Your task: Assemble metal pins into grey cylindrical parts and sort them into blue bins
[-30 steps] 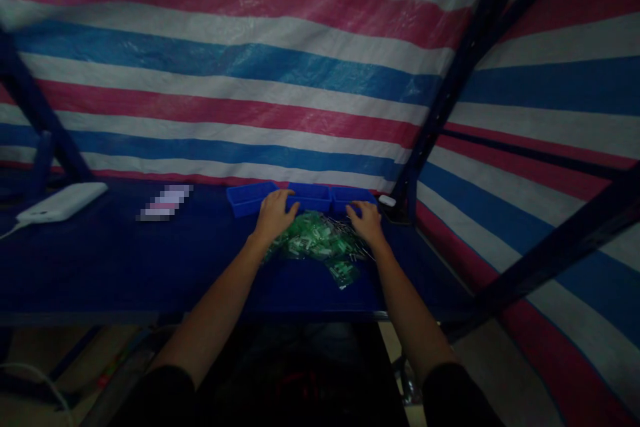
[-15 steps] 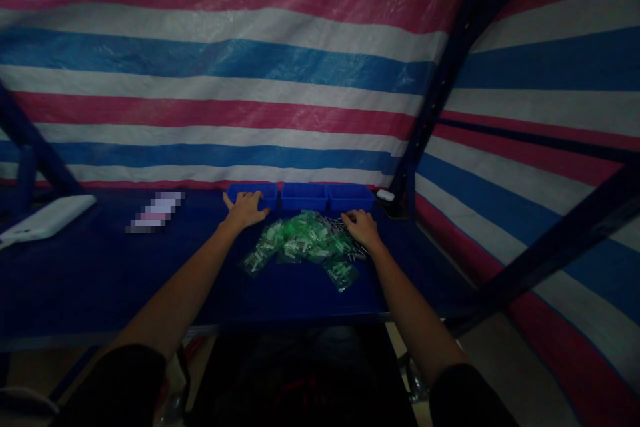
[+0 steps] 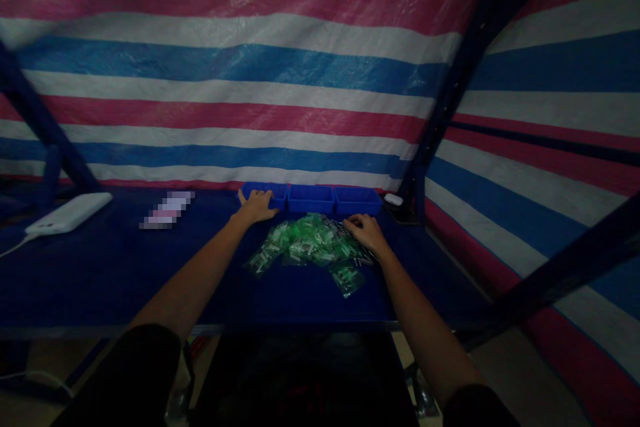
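Observation:
Three blue bins stand side by side at the back of the table. My left hand [image 3: 256, 206] lies over the front of the left bin [image 3: 264, 188], fingers spread apart and thumb along the near side. The middle bin [image 3: 311, 199] and the right bin [image 3: 358, 200] are untouched. In front of them spreads a pile of small clear and green plastic bags [image 3: 313, 240] with little parts inside. My right hand [image 3: 366, 232] rests at the pile's right end, fingers curled down by loose dark metal pieces [image 3: 361, 255]. Whatever its fingertips pinch is too small to make out.
On the left of the blue table [image 3: 125, 280] lie a white power bank [image 3: 70, 213] with a cable and a blurred-out flat item [image 3: 169, 209]. A small white case [image 3: 393, 199] sits at the back right. Blue frame posts [image 3: 445, 100] and striped sheeting [image 3: 240, 113] enclose the table.
The whole view has shifted, so everything appears slightly farther right and lower. Both hands stay at nearly the same spots relative to the bins and the pile.

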A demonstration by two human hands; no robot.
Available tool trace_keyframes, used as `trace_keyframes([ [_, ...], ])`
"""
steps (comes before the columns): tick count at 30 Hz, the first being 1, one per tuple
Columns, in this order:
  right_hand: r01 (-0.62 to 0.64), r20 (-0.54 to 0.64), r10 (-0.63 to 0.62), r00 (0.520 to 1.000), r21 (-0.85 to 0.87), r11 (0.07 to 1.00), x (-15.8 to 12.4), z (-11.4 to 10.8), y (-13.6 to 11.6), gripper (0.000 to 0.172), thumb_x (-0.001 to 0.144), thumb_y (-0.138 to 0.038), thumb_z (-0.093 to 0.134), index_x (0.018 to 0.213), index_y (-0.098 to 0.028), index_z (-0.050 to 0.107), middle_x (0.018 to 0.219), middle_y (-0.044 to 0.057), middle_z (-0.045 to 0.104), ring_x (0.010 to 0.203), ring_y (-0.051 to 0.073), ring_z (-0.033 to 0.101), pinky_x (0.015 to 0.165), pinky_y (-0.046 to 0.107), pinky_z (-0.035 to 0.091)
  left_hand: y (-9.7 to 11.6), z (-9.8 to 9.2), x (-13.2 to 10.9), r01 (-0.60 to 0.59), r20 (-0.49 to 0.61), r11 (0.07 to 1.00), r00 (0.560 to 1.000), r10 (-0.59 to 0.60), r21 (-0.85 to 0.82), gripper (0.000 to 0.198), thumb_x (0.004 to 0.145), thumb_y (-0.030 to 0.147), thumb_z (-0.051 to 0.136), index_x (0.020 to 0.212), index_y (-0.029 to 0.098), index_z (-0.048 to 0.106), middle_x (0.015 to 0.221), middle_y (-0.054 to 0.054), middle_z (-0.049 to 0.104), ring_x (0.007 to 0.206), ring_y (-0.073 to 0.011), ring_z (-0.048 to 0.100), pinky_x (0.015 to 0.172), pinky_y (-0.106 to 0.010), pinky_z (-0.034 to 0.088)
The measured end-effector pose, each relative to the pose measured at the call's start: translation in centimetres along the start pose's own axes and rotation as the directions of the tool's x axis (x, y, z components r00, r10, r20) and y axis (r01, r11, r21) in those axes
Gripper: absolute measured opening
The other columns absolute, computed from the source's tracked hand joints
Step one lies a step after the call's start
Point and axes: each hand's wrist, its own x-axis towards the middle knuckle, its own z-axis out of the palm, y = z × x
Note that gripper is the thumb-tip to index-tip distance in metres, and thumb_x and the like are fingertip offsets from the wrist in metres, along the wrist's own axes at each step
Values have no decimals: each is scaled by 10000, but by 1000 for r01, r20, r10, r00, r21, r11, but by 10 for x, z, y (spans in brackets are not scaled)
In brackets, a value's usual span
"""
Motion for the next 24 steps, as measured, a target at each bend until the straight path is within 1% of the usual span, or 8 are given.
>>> trace_keyframes([
  [4,81,37,-84,996,76,994,0,2,-1,322,747,-461,521,894,-206,653,856,47,602,871,182,534,806,308,392,5,-6,-6,-9,-29,999,1000,10,39,356,704,328,503,1039,209,506,1154,-135,530,1177,-334,358,965,-659,77],
  [7,101,30,-107,994,148,984,1,4,0,317,748,-430,535,929,-192,637,849,39,601,844,169,547,788,295,408,16,-13,-16,3,-228,1000,974,4,31,387,704,184,461,1089,197,491,1180,-130,495,1186,-294,359,1022,-525,169],
  [9,107,16,-111,994,185,977,3,5,-1,313,754,-408,538,952,-182,626,874,41,599,833,159,555,782,284,416,28,-16,-24,-35,-301,999,953,24,-31,361,740,178,420,1093,183,494,1137,-120,519,1130,-270,420,992,-428,280],
  [12,101,10,-105,994,182,978,8,6,-7,324,768,-389,534,993,-169,612,943,58,583,868,156,556,794,274,419,49,-14,-35,-176,-187,977,971,152,-120,279,797,262,392,1027,189,532,1024,-86,583,982,-238,526,864,-351,407],
  [15,145,35,-148,988,81,986,13,9,-19,370,770,-387,546,1066,-168,585,1015,75,556,943,170,534,844,282,397,65,-7,-39,-265,-86,953,963,255,-146,279,808,338,412,1013,209,549,1029,-69,599,961,-228,554,817,-330,437],
  [19,258,130,-246,961,-88,962,20,16,-38,332,829,-407,466,1031,-184,607,1012,74,562,983,186,505,863,287,361,79,0,-33,-301,3,940,952,306,-163,339,814,394,414,1060,205,552,1092,-85,597,1027,-240,544,867,-346,420],
  [22,286,204,-248,947,-184,940,25,21,-49,349,899,-341,327,897,-184,639,918,68,586,916,169,522,819,270,353,83,5,-26,-309,73,930,942,329,-200,354,807,417,424,1057,203,557,1109,-89,599,1028,-245,550,861,-350,425],
  [24,285,217,-240,946,-207,936,25,21,-53,376,911,-313,288,861,-182,637,884,68,594,863,158,537,774,256,356,83,9,-23,-304,56,913,942,330,-272,325,791,375,463,1050,199,549,1078,-80,614,991,-228,568,829,-324,442],
])
